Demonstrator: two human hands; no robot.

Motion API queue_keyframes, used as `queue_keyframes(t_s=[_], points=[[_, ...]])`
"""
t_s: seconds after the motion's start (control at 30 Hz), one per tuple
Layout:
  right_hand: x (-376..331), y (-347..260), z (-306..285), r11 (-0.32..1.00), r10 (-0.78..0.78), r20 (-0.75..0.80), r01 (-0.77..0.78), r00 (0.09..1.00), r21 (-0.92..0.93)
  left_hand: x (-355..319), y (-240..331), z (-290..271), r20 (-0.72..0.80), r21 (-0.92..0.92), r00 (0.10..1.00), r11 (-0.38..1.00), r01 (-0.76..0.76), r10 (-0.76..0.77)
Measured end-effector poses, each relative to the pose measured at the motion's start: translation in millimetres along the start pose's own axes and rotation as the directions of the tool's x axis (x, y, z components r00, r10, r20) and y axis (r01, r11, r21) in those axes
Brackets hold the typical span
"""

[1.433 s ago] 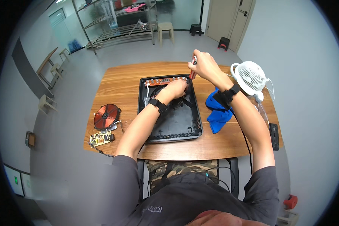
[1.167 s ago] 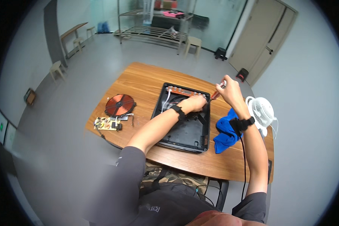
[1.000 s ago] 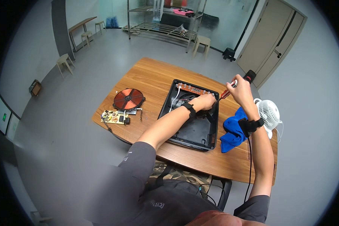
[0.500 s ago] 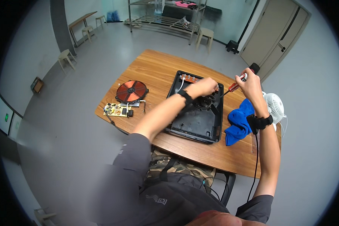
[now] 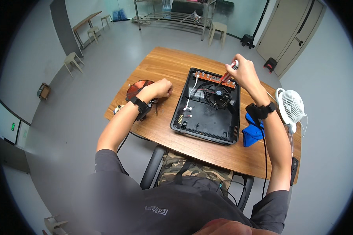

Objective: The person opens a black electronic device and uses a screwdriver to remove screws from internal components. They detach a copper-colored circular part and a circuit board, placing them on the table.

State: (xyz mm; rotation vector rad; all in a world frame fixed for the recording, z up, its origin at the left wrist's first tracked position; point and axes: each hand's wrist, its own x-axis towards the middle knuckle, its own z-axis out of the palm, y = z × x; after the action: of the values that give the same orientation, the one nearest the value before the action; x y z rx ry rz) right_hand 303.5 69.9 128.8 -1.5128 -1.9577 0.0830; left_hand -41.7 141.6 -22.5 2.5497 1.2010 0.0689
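Observation:
My right hand (image 5: 243, 71) grips a screwdriver (image 5: 226, 76) with a red and white handle. Its shaft points down at the round black fan (image 5: 219, 101) inside an open black appliance housing (image 5: 208, 123). Whether the tip touches the fan I cannot tell. Along the housing's far wall runs an orange circuit board (image 5: 208, 76), from which a white cable (image 5: 191, 94) trails to the near left. My left hand (image 5: 161, 88) is closed, left of the housing and beside a copper coil disc (image 5: 136, 88) that my forearm partly covers. What its fingers hold, if anything, is hidden.
A blue cloth (image 5: 253, 133) lies right of the housing, partly behind my right forearm. A white fan (image 5: 291, 106) stands at the wooden table's (image 5: 166, 62) right edge. A circuit board (image 5: 119, 109) shows beside my left forearm. A black cable hangs from my right wrist strap.
My left hand has moved left, out of the housing and toward the coil disc. My right hand has brought the screwdriver left over the fan, turning it steeper.

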Motion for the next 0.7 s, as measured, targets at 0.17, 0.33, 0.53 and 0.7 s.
queue_keyframes(t_s=[0.17,0.33,0.53,0.7], points=[[9,-16,33,0.996,-0.093,0.008,0.093,0.996,0.011,-2,-7,23,0.102,0.027,0.994,0.999,0.043,-0.045],[17,-13,59,0.994,-0.109,0.01,0.109,0.994,-0.012,-3,1,9,0.113,0.049,0.993,0.999,0.008,-0.014],[23,-10,63,0.993,-0.112,0.042,0.114,0.993,-0.037,18,30,-34,-0.127,-0.054,0.99,0.996,-0.076,0.069],[26,-6,64,0.992,-0.112,0.055,0.115,0.992,-0.055,54,74,-37,-0.342,-0.128,0.905,0.942,-0.31,0.251]])
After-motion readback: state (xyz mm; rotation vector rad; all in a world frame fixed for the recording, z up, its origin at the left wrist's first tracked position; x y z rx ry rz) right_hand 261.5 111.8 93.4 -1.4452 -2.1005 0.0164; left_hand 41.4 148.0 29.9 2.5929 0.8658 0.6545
